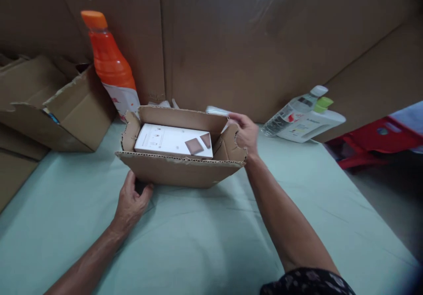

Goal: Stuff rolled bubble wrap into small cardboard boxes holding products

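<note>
An open cardboard box [178, 171] with ragged cut edges is in the middle of the view, above the table. Inside it lies a white printed box [165, 139] with brown square pictures on its top. My right hand [243, 132] grips the cardboard box at its back right corner, fingers partly hidden by the rim. At the lower left corner, my left hand [134, 200] is curled against the same box. Its thumb is in front of the bottom edge, while its fingertips are hidden.
A bottle of orange drink [114, 68] stands behind on the left, beside open cardboard boxes [82, 110]. At the back right, a clear bottle [294, 112] and a white bottle with a green cap [310, 125] lean over. Beyond the green-covered table [205, 237] is a red stool [380, 138].
</note>
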Demonstrator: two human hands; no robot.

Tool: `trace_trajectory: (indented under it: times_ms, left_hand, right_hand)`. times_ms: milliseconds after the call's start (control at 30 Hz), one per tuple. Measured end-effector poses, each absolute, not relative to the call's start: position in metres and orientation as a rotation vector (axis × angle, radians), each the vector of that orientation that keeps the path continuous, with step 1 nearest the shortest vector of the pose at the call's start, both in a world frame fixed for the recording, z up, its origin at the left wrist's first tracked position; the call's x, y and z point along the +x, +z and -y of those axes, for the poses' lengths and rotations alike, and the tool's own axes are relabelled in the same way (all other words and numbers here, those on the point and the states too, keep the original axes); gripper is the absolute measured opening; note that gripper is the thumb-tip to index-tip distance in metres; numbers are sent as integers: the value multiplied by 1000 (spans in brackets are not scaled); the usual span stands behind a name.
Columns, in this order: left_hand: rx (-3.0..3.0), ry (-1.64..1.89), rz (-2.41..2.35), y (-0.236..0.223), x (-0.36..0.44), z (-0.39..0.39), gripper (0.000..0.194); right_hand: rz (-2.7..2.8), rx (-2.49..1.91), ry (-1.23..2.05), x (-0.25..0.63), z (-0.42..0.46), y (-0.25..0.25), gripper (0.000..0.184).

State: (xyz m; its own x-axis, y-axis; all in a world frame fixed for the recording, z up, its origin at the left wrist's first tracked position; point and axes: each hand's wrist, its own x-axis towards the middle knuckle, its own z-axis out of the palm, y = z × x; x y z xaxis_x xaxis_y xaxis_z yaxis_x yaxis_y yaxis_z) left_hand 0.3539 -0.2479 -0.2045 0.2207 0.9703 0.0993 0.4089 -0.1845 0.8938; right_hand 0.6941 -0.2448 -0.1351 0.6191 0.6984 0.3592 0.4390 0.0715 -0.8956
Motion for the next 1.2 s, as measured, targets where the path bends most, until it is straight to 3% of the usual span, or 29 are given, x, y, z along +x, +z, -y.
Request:
trace_trajectory:
  times_ms: [100,267,467,667,867,1200]
  left_hand:
    - [1736,927,-1312,-200,352,249,27]
    - [1775,967,-1296,-201,352,249,29]
    - [1758,1209,-1205,-201,348,256,69]
    - [2300,1330,-1094,-167,315,309,80]
    - [2625,740,-470,-175,309,381,72]
    - [2560,715,-191,-185,346,393,82]
  right_hand:
    - [774,-1466,183,710,306,-116,34]
    - [493,-1511,498,673,414,-122,42]
    - [226,-1450,955,593,493,-156,49]
    - [175,-1322,1212,548,531,-154,43]
    - [186,-1140,1371,514,544,-159,43]
    - [25,-971,1382,499,568,-166,43]
